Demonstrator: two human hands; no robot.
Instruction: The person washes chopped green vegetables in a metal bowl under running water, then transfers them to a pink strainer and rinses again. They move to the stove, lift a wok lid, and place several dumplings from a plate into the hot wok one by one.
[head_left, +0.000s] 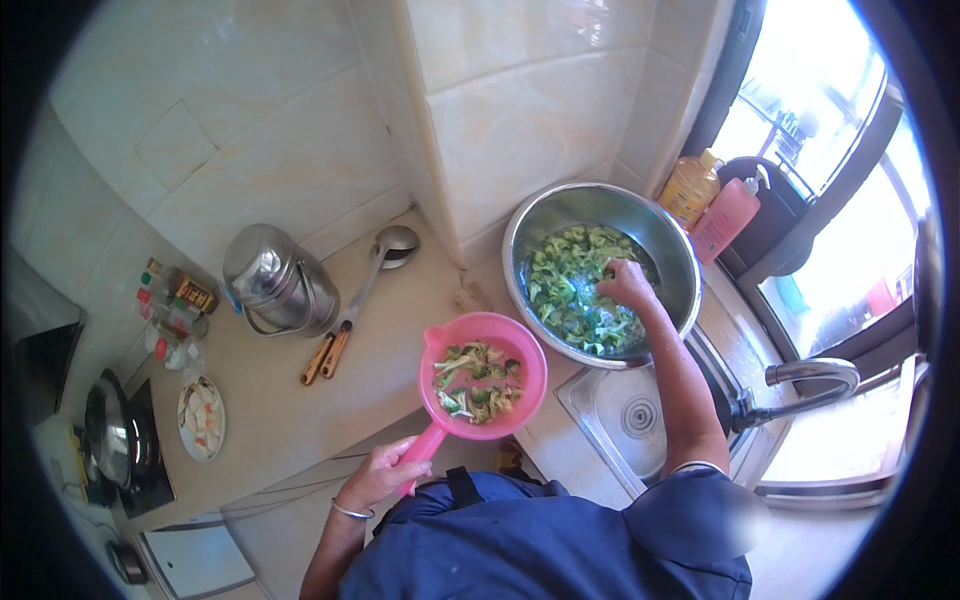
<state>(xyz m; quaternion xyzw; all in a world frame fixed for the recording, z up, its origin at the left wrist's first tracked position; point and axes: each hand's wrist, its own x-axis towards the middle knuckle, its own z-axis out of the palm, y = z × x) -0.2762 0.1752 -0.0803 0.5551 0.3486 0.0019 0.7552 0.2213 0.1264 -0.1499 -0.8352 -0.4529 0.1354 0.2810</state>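
My left hand (388, 474) grips the handle of a pink plastic ladle (532, 405), in front of my body. Several broccoli florets (487, 401) lie spread over the ladle's bottom. To its upper right stands a large stainless steel basin (679, 315) filled with cut broccoli (574, 262) in water. Over the basin, my right hand (628, 285) reaches down with its fingers bent at the floating pieces. The fingertips are partly hidden, so I cannot see whether they hold a piece.
A steel sink (611, 427) with a curved faucet (814, 371) lies below the basin. Pink pump bottle (726, 217) and oil bottle (688, 187) stand by the window. Leftward are large spoons (360, 296), a lidded steel pot (281, 281), a plate of food (201, 420) and a wok (112, 427).
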